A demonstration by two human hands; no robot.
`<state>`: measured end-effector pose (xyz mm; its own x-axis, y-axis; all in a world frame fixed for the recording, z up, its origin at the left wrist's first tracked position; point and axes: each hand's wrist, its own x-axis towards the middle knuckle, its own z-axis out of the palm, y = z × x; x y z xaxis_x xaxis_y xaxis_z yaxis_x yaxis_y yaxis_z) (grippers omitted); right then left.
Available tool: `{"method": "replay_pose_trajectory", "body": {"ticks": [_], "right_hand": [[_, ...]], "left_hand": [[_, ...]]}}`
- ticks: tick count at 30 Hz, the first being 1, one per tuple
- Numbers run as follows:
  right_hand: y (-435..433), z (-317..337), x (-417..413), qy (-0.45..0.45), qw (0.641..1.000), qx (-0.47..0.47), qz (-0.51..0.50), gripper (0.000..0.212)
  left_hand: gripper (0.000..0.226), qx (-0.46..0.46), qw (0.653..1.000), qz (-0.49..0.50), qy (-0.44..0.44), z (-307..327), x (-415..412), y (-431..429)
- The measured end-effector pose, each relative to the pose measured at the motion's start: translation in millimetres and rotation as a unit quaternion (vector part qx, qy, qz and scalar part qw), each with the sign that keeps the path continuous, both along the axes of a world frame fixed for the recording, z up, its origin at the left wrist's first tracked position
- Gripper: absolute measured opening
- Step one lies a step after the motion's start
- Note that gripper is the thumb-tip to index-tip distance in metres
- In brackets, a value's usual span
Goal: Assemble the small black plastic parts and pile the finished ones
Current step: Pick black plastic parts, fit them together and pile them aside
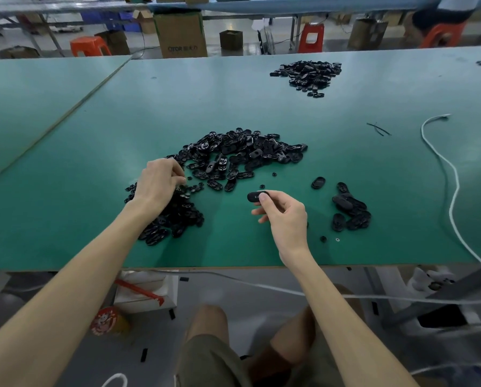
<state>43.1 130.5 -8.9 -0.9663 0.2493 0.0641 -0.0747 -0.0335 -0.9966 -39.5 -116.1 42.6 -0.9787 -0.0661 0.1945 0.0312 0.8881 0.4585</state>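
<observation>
Just on the near side of the big heap [247, 152] in the middle of the green table [261, 113], I see the right hand [285, 216] pinching one black oval part [257, 197] between thumb and forefinger, held a little above the tabletop, with the other fingers loosely curled beneath it. Left of the heap and touching its edge, the left hand [159, 182] is knuckles-up with its fingers bent down into the loose pieces; I cannot tell whether it has hold of anything. Under that wrist a second spread of parts [175, 216] runs from the heap toward the near edge. Right of the heap, well apart from it, lies a small pile [351, 210] of the same oval pieces, with a single oval [318, 182] between the two. A couple of tiny round bits [323, 238] sit nearer the table edge. Far beyond the heap is another pile [307, 75]. Farther right, a white cable [446, 174] snakes across the table, and thin black strands [379, 129] lie between it and the heap.
</observation>
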Motion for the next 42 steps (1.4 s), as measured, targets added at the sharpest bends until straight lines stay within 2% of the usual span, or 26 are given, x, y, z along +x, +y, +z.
{"method": "replay_pose_trajectory", "body": {"ticks": [3, 7, 9, 14, 18, 25, 33, 42], "right_hand": [[0.8, 0.7, -1.1, -0.001, 1.000, -0.010, -0.005, 0.013], [0.4, 1.9, -1.4, -0.005, 1.000, -0.020, -0.009, 0.012], [0.1, 2.8, -0.9, -0.005, 1.000, -0.022, -0.017, 0.011], [0.6, 3.8, 0.9, -0.001, 0.999, -0.028, -0.042, 0.009], [0.9, 3.5, 0.4, -0.001, 0.998, -0.030, -0.050, 0.008], [-0.3, 3.5, -0.8, 0.005, 0.997, -0.057, -0.049, 0.008], [-0.7, 6.1, 0.4, 0.003, 0.996, -0.083, -0.032, 0.010], [0.0, 3.3, 0.9, 0.004, 0.999, -0.041, -0.023, 0.009]], "left_hand": [[0.005, 0.137, 0.988, -0.071, -0.013, 6.0, 10.9, 21.7], [0.011, 0.299, 0.930, -0.208, -0.058, 2.4, 25.8, 66.6], [0.012, 0.353, 0.909, -0.211, -0.060, -7.6, 30.8, 84.2], [0.014, 0.472, 0.870, -0.138, -0.029, -30.4, 39.5, 106.8], [0.012, 0.498, 0.861, -0.103, -0.005, -42.6, 44.8, 115.8], [0.016, 0.521, 0.844, -0.126, 0.003, -48.8, 48.8, 117.4], [0.018, 0.527, 0.842, -0.114, 0.008, -51.0, 48.2, 115.1], [0.013, 0.530, 0.839, -0.126, 0.016, -51.4, 49.5, 115.8]]}}
